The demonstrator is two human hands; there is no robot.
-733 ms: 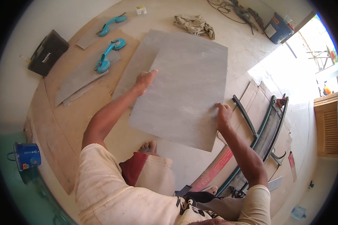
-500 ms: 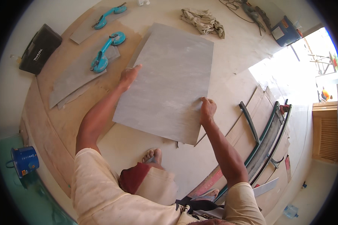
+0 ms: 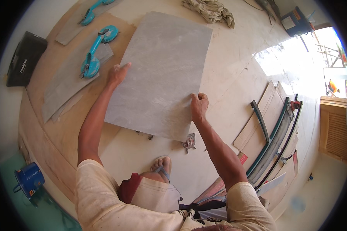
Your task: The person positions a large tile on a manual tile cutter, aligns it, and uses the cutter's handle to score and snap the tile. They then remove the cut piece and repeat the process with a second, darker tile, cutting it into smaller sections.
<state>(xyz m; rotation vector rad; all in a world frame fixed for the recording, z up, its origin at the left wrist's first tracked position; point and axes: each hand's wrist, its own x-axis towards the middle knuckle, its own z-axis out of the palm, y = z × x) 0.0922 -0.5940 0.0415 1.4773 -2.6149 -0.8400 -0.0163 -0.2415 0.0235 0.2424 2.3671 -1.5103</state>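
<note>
A large grey rectangular tile (image 3: 160,69) is held by both my hands in front of me. My left hand (image 3: 117,73) is closed on its left edge, thumb on the top face. My right hand (image 3: 199,104) grips the right edge lower down, fingers bent. Left of the tile, a teal double suction-cup lifter (image 3: 94,52) rests on loose grey tile pieces (image 3: 59,94); a second teal lifter (image 3: 88,15) lies farther back on another piece. My bare foot in a flip-flop shows below the tile.
A tile cutter (image 3: 273,136) lies on cardboard at right. A black case (image 3: 25,57) and blue bucket (image 3: 29,179) are at left; a crumpled cloth (image 3: 212,11) and blue container (image 3: 295,23) behind. Someone in orange (image 3: 331,86) is outside the bright doorway.
The tile and both my hands have moved left. The second grey sheet that showed beneath its left side is now covered. Small debris now shows below the tile's front edge.
</note>
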